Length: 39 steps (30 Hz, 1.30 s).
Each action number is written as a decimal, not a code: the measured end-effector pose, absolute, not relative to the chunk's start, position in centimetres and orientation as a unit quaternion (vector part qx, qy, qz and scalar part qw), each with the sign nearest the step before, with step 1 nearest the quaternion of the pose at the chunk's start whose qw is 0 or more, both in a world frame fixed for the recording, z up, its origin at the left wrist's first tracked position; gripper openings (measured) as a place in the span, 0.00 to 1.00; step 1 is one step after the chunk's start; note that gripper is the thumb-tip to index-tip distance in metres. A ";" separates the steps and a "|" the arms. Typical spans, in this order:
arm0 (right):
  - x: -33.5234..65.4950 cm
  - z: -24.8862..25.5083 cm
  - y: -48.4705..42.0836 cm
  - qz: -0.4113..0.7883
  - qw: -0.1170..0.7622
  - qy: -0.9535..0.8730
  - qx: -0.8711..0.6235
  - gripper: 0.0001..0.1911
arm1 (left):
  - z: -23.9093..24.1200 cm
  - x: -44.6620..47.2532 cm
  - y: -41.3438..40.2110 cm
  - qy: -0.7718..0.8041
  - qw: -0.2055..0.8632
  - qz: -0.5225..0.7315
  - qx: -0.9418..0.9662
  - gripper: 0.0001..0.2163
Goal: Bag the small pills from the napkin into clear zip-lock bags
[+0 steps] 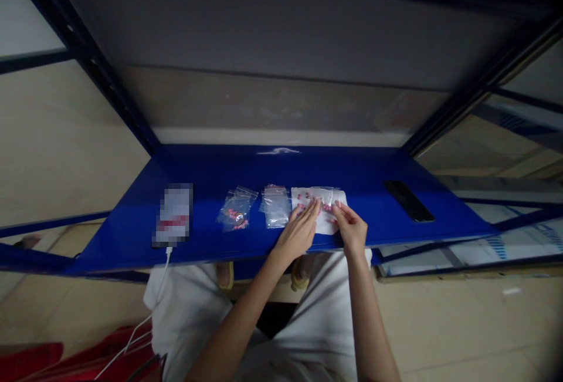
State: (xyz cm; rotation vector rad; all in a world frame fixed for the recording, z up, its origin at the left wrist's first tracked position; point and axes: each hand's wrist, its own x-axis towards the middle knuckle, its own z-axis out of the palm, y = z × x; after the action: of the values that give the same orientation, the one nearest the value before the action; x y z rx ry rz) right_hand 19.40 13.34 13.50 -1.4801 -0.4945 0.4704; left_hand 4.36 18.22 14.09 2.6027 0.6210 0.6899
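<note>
A white sheet of paper (324,227) lies on the blue shelf with small pink beads or similar pieces (300,197) scattered on it. Over its upper part is a small clear plastic bag (326,193), pink pieces showing at its lower edge. My left hand (299,232) rests on the sheet, fingers stretched out, their tips at the bag's left side. On the opposite side my right hand (353,228) has thumb and forefinger closed at the bag's lower right edge. Left of the sheet lies a stack of clear zip bags (275,206). Farther left, filled bags (237,209) hold pink pieces.
A phone-like device (175,212), blurred out, lies at the shelf's left with a white cable (162,282) running down. Toward the right is a black phone (409,200). Blue metal posts (118,94) frame the shelf (365,173); its front edge is close to my legs.
</note>
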 end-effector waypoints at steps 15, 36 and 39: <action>19.1 13.4 13.7 0.180 0.722 -0.176 -0.644 0.27 | 13.9 4.3 18.2 0.216 0.143 0.229 0.938 0.27; 18.8 15.1 13.1 0.044 0.639 -0.259 -0.723 0.22 | 13.3 5.0 17.9 0.272 0.087 0.206 0.936 0.23; 18.8 15.3 13.1 0.053 0.649 -0.253 -0.716 0.23 | 13.2 5.0 17.9 0.274 0.095 0.208 0.934 0.24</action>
State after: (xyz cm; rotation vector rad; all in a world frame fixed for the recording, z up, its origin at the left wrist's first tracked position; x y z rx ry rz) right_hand 18.78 13.09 15.25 -1.6265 -0.5748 0.1200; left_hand 5.02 17.93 13.25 2.7706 0.8114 0.6170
